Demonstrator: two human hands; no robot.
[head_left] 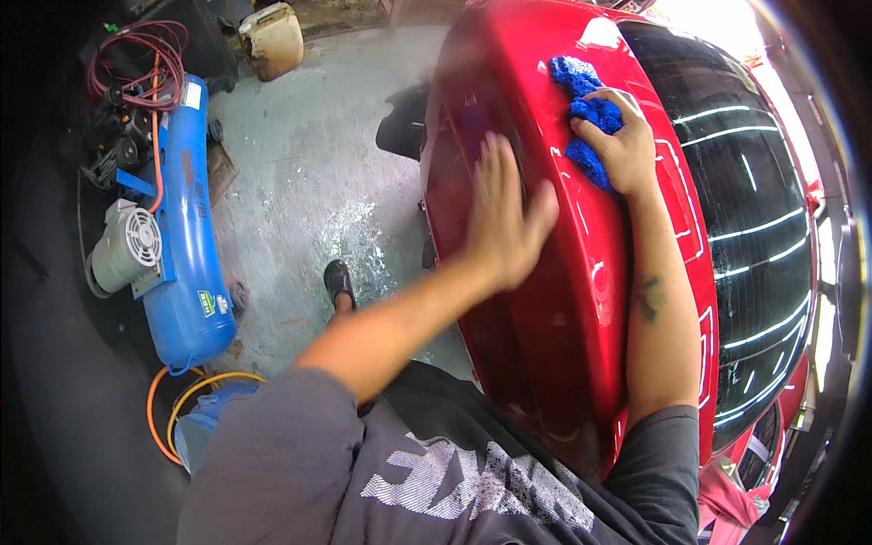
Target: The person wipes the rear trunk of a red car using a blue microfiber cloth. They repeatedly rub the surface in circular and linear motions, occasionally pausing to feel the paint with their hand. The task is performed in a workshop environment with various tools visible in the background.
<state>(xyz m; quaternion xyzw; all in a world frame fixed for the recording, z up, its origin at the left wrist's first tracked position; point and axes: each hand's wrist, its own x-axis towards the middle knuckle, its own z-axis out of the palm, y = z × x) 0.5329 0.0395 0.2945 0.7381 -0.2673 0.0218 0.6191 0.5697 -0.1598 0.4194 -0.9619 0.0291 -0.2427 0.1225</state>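
My right hand (627, 150) grips a fluffy blue microfiber cloth (597, 115) and presses it on the top surface of a red car (590, 236). Part of the cloth spreads out beyond my fingers, and some is hidden under the palm. To its left, my left hand (510, 222) is open, slightly blurred, with fingers stretched and thumb apart. It is over the car's darker, lower side panel; whether it touches the paint I cannot tell. The red paint is glossy and reflects bright spots.
A dark glass window (745, 182) curves along the car's right. On the left stand a blue air compressor (186, 245), a coiled red hose (136, 64) and a stained jerrycan (274, 41). An orange hose (154, 413) loops near a blue bucket (204, 422). My shoe (338, 278) rests on the grey floor (291, 173).
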